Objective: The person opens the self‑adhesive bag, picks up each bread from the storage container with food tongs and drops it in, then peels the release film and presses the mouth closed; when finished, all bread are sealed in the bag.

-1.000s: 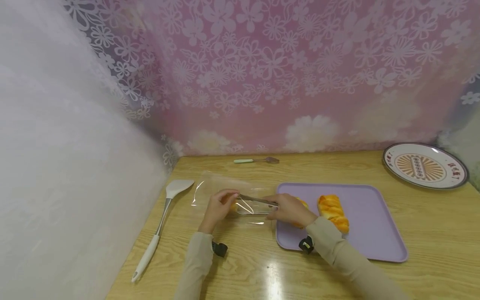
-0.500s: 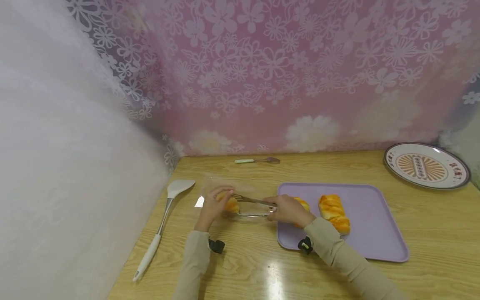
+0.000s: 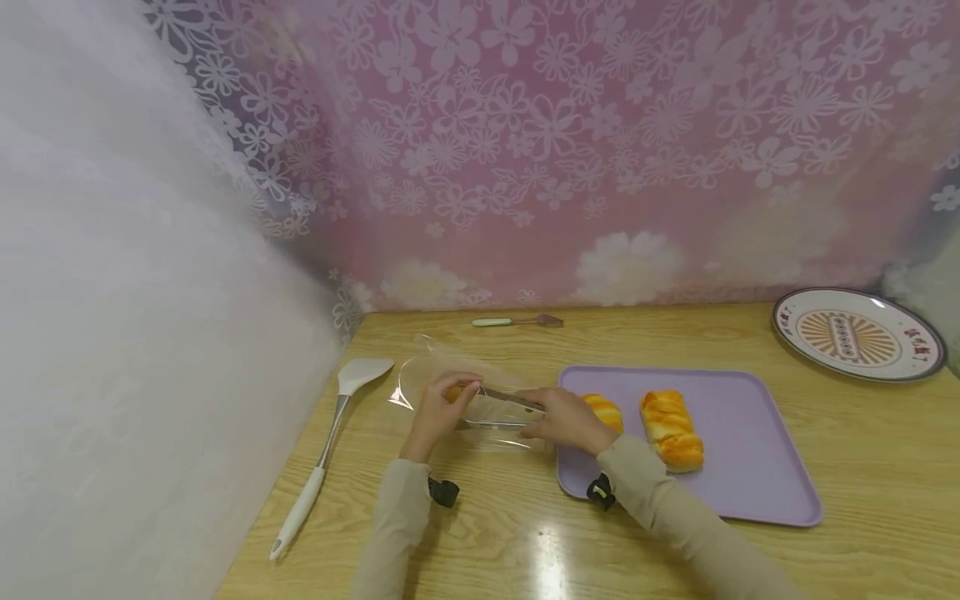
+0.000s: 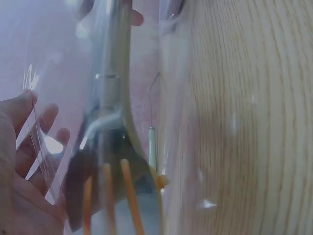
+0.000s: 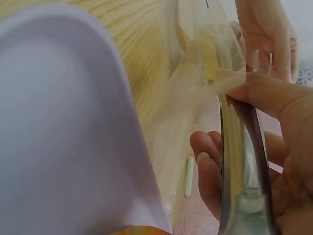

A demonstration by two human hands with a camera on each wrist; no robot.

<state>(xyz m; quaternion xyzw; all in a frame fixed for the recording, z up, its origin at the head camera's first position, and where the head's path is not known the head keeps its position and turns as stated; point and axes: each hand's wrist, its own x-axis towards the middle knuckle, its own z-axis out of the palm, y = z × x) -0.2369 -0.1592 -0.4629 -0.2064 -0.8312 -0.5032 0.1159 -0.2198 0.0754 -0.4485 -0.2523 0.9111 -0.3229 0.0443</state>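
Note:
My left hand (image 3: 433, 417) pinches the edge of a clear plastic bag (image 3: 423, 360) above the table, left of the tray. My right hand (image 3: 567, 419) grips metal tongs (image 3: 508, 398), which point left into the bag. Through the film in the left wrist view, the slotted end of the tongs (image 4: 107, 132) shows, with orange bread behind its slots. In the head view, my left fingers mostly cover that bread roll (image 3: 453, 392). A thumb of my right hand (image 5: 293, 127) lies along the tongs, close to the bag's mouth, in the right wrist view.
A purple tray (image 3: 750, 442) on the right carries a round striped bun (image 3: 602, 412) and a braided bread (image 3: 671, 430). A white spatula (image 3: 303, 508) lies at the left, a green-handled fork (image 3: 492, 322) at the back, and a patterned plate (image 3: 855, 335) at the back right.
The left hand shifted slightly left, then back right, along the bag. The right hand has moved a little left with the tongs, uncovering more of the round bun.

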